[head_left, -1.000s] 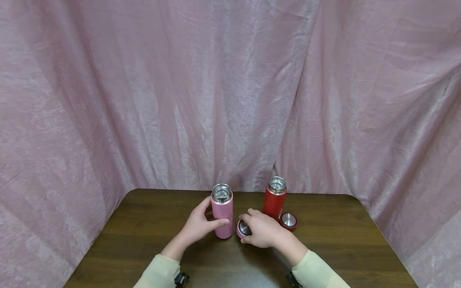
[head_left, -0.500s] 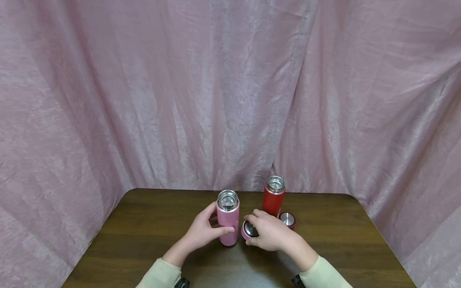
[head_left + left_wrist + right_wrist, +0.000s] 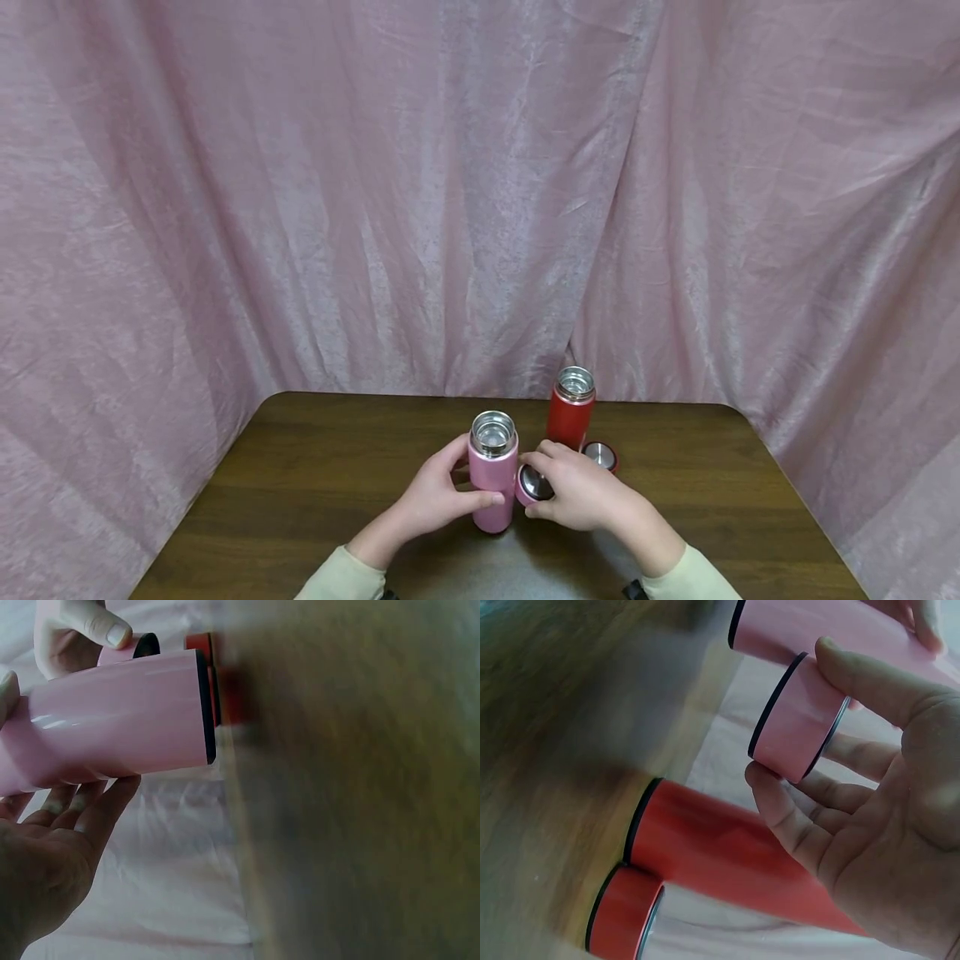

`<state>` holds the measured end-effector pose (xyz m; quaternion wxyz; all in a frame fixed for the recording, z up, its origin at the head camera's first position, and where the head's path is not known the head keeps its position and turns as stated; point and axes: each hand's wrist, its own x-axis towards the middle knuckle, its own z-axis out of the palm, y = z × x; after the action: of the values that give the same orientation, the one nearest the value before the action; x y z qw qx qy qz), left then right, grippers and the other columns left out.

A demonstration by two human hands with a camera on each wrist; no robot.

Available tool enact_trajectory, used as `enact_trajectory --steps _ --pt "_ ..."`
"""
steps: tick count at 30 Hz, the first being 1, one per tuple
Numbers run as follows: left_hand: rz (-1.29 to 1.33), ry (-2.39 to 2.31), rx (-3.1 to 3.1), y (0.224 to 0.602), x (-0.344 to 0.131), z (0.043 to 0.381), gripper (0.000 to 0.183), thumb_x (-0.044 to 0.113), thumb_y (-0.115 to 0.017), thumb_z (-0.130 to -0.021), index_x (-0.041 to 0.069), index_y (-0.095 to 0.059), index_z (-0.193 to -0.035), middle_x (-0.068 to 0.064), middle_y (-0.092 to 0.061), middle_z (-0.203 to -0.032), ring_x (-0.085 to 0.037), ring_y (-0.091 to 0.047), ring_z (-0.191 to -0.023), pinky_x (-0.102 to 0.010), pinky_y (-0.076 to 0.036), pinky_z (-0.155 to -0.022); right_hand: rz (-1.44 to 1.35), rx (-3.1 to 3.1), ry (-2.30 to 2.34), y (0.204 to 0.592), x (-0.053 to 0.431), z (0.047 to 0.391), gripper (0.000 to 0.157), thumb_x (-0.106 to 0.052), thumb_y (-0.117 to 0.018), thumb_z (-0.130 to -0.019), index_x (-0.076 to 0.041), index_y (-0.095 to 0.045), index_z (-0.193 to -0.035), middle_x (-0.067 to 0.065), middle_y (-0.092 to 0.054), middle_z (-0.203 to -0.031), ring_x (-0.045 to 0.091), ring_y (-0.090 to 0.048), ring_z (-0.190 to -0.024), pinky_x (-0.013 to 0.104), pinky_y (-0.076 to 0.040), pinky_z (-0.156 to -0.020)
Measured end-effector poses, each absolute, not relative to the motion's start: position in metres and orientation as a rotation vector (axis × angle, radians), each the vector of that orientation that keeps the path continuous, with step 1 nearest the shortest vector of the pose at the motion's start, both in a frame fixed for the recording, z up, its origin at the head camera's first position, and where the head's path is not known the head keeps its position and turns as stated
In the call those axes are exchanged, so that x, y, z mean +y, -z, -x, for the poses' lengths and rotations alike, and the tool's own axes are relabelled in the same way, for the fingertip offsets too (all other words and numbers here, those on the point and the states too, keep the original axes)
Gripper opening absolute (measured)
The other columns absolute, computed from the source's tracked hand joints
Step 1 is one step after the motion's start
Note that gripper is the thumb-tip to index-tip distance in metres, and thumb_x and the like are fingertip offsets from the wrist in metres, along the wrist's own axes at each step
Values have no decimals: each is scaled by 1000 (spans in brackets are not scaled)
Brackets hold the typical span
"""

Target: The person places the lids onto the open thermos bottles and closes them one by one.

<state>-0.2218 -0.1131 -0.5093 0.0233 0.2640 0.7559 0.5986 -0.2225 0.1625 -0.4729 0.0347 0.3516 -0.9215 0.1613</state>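
Note:
An uncapped pink vacuum flask (image 3: 492, 477) stands upright in my left hand (image 3: 437, 497), whose thumb and fingers grip its sides. Its steel mouth faces up, and its base looks raised off the table in the left wrist view. Close by on its right, my right hand (image 3: 586, 492) pinches the matching pink lid (image 3: 799, 716) between thumb and fingers. The lid's metal-coloured top shows in the head view. Behind that hand stands an open red flask (image 3: 567, 421), partly hidden by it. A red lid (image 3: 602, 455) lies beside the red flask's base.
A dark wooden table (image 3: 300, 467) with rounded far corners lies under everything. Pink curtains (image 3: 450, 208) hang right behind its far edge and at both sides.
Both hands have shifted right and nearer to me, carrying the pink flask and its lid along. The red flask and red lid stay put.

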Motion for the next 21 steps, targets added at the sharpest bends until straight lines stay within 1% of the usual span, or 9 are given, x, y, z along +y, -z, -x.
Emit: enact_trajectory --steps 4,10,14,21 --pt "-846 -1828 2340 510 -108 216 71 24 -99 -86 25 -64 -147 3 -73 -136 -24 -73 -122 -37 -63 -99 -1078 -2826 -498 474 169 220 62 -34 -97 -85 -10 -73 -136 -4 -64 -113 14 -66 -100 40 -62 -90" --pt "-894 -1774 2343 510 -100 209 72 26 -99 -87 25 -64 -149 2 -72 -137 -21 -73 -122 -37 -62 -100 -1088 -2796 -490 472 179 216 61 -33 -98 -84 -11 -74 -135 -5 -64 -111 12 -64 -101 39 -61 -89" --pt "-921 -1754 2340 510 -96 204 73 25 -99 -87 25 -63 -151 1 -72 -138 -20 -72 -123 -36 -62 -100 -1073 -2805 -487 472 185 214 61 -34 -97 -85 -12 -73 -137 -5 -65 -113 11 -64 -101 39 -61 -88" --pt "-976 -1727 2305 511 -89 199 73 26 -98 -87 26 -62 -151 2 -72 -139 -19 -72 -124 -40 -61 -103 -1048 -2797 -489 468 196 212 60 -32 -98 -83 -13 -73 -134 -7 -64 -113 12 -63 -101 39 -60 -89"
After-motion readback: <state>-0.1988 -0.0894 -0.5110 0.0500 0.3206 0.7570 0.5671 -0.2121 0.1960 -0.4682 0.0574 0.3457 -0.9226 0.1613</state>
